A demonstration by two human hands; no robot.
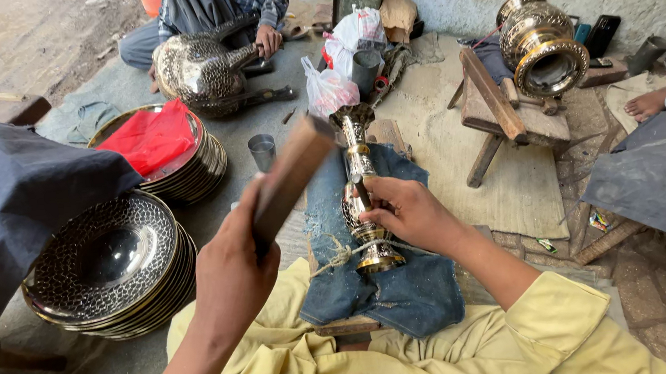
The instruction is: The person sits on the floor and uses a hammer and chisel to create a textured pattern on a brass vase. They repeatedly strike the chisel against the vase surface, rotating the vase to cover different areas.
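On the denim-covered block (409, 286) in front of us, our right hand (410, 216) is closed around a slim punch (361, 190) held against the brass vase (362, 192), which lies with its long axis running away from us, foot nearest, tied down with twine (340, 256). Our left hand (231, 276) is clenched on a wooden mallet block (290, 175), raised up and to the left of the punch, nothing between them. Stacked engraved plates (110, 264) sit left; another person works a metal vessel (201, 69) beyond.
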